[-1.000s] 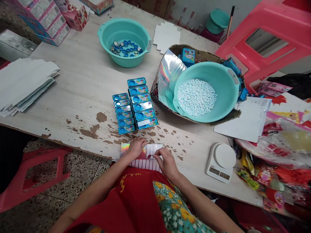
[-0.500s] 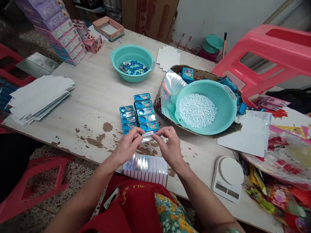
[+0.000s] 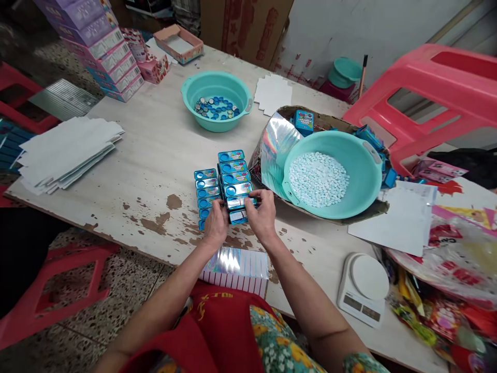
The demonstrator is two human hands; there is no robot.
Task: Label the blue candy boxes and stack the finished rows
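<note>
Several small blue tins point(image 3: 237, 177) with printed lids stand in two rows on the table in front of me. Across the near part of the right row lies a shiny silvery strip point(image 3: 236, 202), stretched between my two hands against a tin. My left hand point(image 3: 216, 224) is closed at the strip's left end, fingertips partly hidden. My right hand point(image 3: 263, 215) has its thumb and fingers closed at the right end. Nearer my body lies a sheet of shiny strips point(image 3: 236, 261) at the table edge.
A teal basin point(image 3: 216, 122) with small blue and silver discs stands behind the tins. To the right, another teal basin point(image 3: 355, 173) of white pellets rests on a cardboard box point(image 3: 330, 116) holding blue packs. A white scale point(image 3: 363, 290) sits at right; white card sheets point(image 3: 70, 150) lie left.
Both hands have moved from holding the strip in the air in front of the tins, forward and down onto the right row. The strip now lies against a tin. My view has shifted slightly.
</note>
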